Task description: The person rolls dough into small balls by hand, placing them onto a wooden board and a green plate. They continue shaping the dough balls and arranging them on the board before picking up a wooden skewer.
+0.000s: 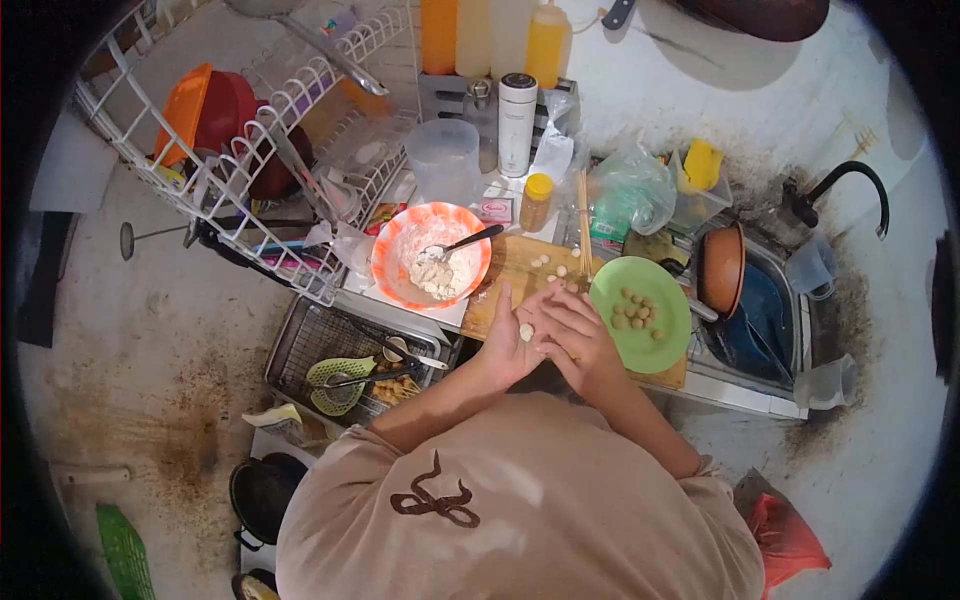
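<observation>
My left hand (pixel 511 338) is palm up with its fingers stretched out, and a small pale dough ball (pixel 526 332) rests on the palm. Against it lies my right hand (pixel 580 338), fingers extended and touching the left hand's fingers; it grips nothing I can see. Just beyond the hands, several pale dough balls (pixel 561 270) sit on a wooden board (pixel 513 262). To the right, a green plate (pixel 668 297) carries several brownish balls (pixel 634 310). On the left stands an orange-and-white bowl (pixel 383 262) of floury dough (pixel 437 272) with a black-handled spoon (pixel 472 238).
Thin wooden skewers (pixel 585 222) stand behind the board. A yellow-lidded jar (pixel 536 203), white flask (pixel 517 125) and clear container (pixel 443 160) are at the back. The sink (pixel 765 315) is right, a white dish rack (pixel 235 215) upper left, a wire basket (pixel 300 345) below it.
</observation>
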A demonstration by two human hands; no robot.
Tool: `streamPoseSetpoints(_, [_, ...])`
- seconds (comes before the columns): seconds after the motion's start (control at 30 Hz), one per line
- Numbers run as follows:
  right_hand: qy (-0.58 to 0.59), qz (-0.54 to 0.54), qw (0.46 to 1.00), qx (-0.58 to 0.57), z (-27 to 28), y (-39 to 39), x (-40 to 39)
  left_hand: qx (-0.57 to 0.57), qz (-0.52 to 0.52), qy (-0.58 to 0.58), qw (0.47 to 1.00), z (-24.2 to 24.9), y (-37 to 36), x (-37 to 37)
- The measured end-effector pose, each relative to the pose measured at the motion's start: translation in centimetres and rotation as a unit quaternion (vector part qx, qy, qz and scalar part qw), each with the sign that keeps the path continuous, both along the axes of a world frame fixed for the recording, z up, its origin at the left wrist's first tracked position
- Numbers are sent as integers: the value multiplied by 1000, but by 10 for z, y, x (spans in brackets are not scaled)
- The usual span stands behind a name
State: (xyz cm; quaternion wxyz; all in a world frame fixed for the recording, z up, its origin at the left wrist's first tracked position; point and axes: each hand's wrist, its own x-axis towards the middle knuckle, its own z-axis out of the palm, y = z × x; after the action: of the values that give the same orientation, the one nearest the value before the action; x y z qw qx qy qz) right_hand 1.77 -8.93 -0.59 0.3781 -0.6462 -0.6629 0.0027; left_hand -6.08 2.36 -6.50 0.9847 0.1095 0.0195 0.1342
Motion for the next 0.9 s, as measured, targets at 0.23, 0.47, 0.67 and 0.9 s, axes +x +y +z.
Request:
streamPoseSetpoints(0.23, [-10, -35, 999, -23, -13, -5, 0, 66, -82, -49, 993, 15, -8, -4])
streamPoseSetpoints(0.47, [-29, -85, 995, -31, 1, -10, -6, 105, -48, 98, 988, 39, -23, -8])
streamPoseSetpoints(0.67, [43, -110, 986, 114, 15, -15, 14, -19, -108, -173, 979, -53, 20, -2])
streamPoseSetpoints(0.9, [-103, -93, 990, 38, 18, 27, -6, 83, -15, -132, 988, 22, -17, 22])
